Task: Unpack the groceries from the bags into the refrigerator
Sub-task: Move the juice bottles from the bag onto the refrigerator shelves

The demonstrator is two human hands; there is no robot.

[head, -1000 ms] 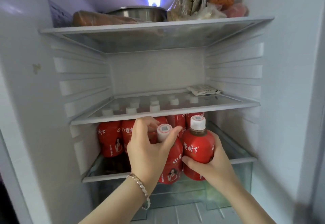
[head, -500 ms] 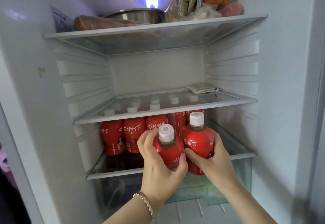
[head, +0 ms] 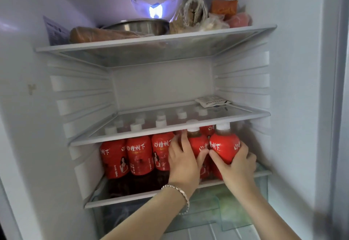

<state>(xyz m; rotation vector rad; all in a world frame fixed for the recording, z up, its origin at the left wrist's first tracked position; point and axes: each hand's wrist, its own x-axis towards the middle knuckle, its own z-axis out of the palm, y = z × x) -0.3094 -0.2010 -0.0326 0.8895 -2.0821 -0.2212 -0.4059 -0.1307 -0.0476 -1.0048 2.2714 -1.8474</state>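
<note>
Bottles (head: 224, 148) gripped by 2 hands on refrigerator's lowest shelf (head: 132, 197).

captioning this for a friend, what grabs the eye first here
A row of red bottles lines the lower shelf. At its right end the left hand grips the inner bottle and the right hand the end bottle, side by side. Up top, the lit lamp glows behind a steel bowl.
</note>
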